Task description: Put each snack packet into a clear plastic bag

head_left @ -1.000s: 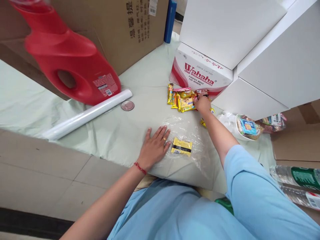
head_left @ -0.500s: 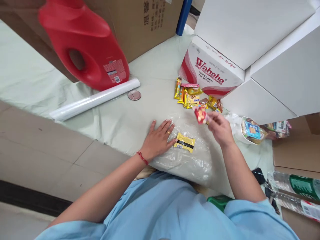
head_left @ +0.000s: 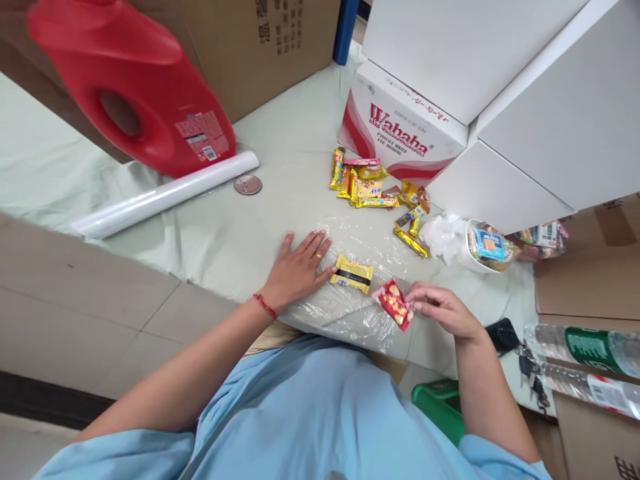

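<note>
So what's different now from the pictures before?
The right hand took a red packet from the snack pile and brought it back toward the person, to the clear plastic film, where the fingers have its edge. The left hand stayed flat on the film, and the yellow packet stayed lying there.

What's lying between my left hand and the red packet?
A yellow packet, on clear plastic film, lies between your left hand and the red packet in the head view.

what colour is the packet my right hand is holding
The packet is red with pale cream patches; the head view shows it best.
</note>
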